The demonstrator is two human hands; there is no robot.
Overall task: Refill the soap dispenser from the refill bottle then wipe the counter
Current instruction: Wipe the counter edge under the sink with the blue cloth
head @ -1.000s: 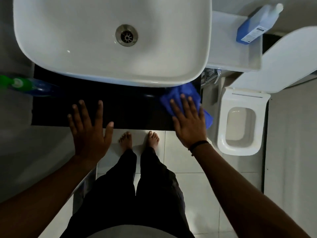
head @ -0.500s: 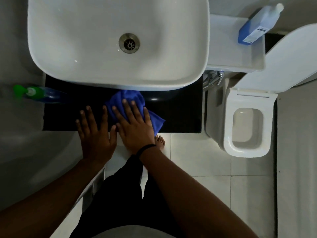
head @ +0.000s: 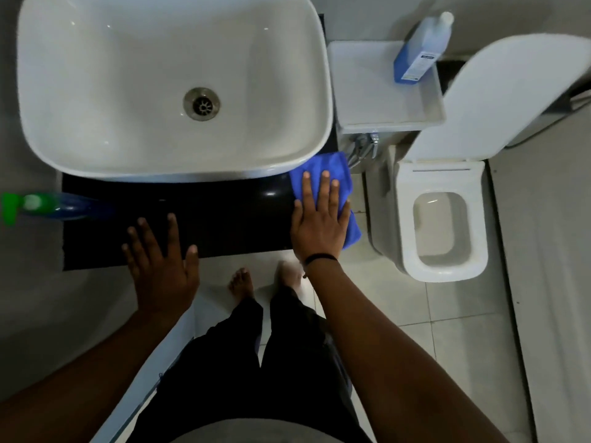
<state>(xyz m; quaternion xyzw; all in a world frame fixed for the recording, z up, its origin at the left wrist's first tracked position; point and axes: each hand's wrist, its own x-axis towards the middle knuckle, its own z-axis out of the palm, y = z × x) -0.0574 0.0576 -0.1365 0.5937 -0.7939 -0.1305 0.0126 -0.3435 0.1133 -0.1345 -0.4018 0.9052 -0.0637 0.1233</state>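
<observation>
Here, wiping: right hand [head: 319,219] flat, fingers spread, pressing blue cloth [head: 323,169] on counter [head: 224,212]; next, sweep toward open, empty left hand [head: 161,266]

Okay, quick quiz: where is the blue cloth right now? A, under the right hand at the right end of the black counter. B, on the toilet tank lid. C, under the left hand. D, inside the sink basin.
A: the right hand lies flat on the blue cloth at the right end of the black counter; the left hand rests bare.
</observation>
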